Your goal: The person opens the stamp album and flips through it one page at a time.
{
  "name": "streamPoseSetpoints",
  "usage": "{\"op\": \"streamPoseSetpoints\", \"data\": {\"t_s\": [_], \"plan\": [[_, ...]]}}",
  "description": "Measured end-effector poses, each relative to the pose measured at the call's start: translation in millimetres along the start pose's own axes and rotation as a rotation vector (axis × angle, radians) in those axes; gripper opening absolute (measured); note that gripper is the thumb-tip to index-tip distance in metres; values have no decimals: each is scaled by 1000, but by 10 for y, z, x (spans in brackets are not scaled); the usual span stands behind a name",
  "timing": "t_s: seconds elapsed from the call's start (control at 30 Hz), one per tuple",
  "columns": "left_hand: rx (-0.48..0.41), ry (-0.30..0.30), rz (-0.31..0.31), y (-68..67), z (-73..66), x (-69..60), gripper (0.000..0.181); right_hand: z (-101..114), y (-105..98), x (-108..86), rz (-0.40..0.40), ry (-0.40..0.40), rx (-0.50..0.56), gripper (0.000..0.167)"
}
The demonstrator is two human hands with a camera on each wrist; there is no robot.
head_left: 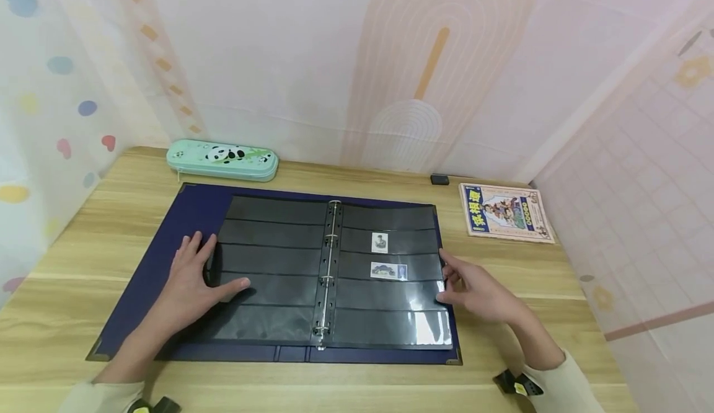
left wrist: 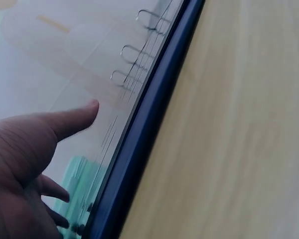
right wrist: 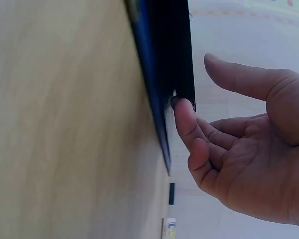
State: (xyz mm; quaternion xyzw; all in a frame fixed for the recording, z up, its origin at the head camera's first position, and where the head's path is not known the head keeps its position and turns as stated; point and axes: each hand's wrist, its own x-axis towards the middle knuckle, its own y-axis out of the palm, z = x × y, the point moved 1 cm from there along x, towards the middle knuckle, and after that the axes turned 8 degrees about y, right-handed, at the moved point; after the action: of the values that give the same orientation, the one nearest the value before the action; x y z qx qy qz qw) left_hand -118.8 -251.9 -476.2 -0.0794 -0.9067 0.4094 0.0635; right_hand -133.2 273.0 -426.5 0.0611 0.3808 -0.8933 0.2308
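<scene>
A dark blue ring binder (head_left: 206, 211) lies spread flat, with black pocket pages on both sides of its metal rings (head_left: 329, 264). Two stamps, a small upright one (head_left: 380, 242) and a wider one (head_left: 388, 271), sit in the right page. The left hand (head_left: 186, 289), fingers spread, is over the left page's outer edge, its thumb pointing toward the rings. At the right page's outer edge is the right hand (head_left: 474, 286); in the right wrist view its index fingertip (right wrist: 184, 112) touches the page edge, while the thumb stands apart from it.
A mint pencil case (head_left: 223, 160) with a panda lies behind the binder on the wooden table (head_left: 334, 382). A small black block (head_left: 439, 179) and a colourful booklet (head_left: 506, 213) lie at the back right. Patterned cloth (head_left: 290, 59) hangs behind the table.
</scene>
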Motion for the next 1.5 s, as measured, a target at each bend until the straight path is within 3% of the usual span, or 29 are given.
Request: {"op": "streamPoseSetpoints", "data": {"t_s": [0.17,0.4,0.67,1.07,1.2,1.33,1.5], "plan": [[13,40,-72,30,-165,-15,120,67,-8,-86,-71,-64,-5,81],[-67,144,-127,82,-526,-50,90,217,53,-170,-117,-177,151,71],[-156,246,-128,128,-947,-82,72,376,219,-113,-190,-303,249,62],[-296,370,-43,340,-1381,-37,61,602,445,-2,-161,-458,398,53],[-489,352,50,433,-1458,-9,57,694,544,9,-110,-485,426,55],[-671,276,140,516,-1534,13,65,775,651,11,-46,-511,465,59],[-805,208,147,575,-1609,56,83,856,740,32,1,-551,472,64]]}}
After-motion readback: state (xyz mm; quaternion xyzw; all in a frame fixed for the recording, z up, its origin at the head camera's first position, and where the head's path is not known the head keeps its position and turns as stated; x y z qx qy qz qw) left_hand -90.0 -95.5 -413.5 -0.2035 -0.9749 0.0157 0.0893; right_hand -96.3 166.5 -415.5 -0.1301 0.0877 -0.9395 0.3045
